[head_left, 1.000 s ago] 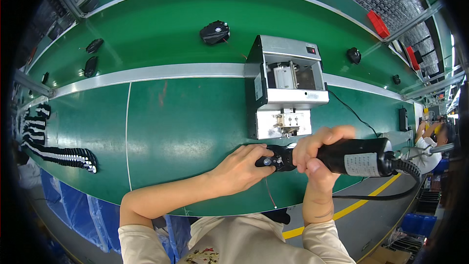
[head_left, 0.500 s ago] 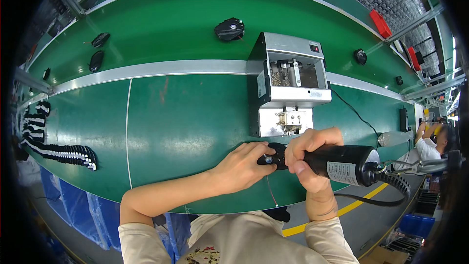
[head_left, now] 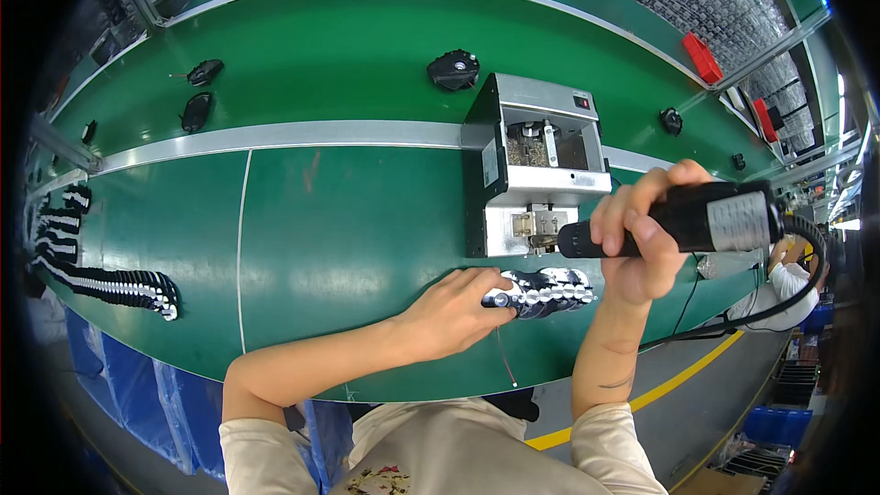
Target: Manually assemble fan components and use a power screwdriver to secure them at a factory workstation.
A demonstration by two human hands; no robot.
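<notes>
Black part (head_left: 502, 300) pinched by left hand (head_left: 449, 316), likely for steadiness; screwdriver (head_left: 695, 227) gripped in right hand (head_left: 646, 234) at near end of machine (head_left: 550, 181).

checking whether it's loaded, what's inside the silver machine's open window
Inside the silver machine are a metal bar and loose bits, too small to identify. Whatever lies beneath them is covered.

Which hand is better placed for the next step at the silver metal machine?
Probably the right hand: it holds the black cylindrical tool, its tip near the front of the machine. The left hand is occupied holding a black-and-white ridged part.
</notes>
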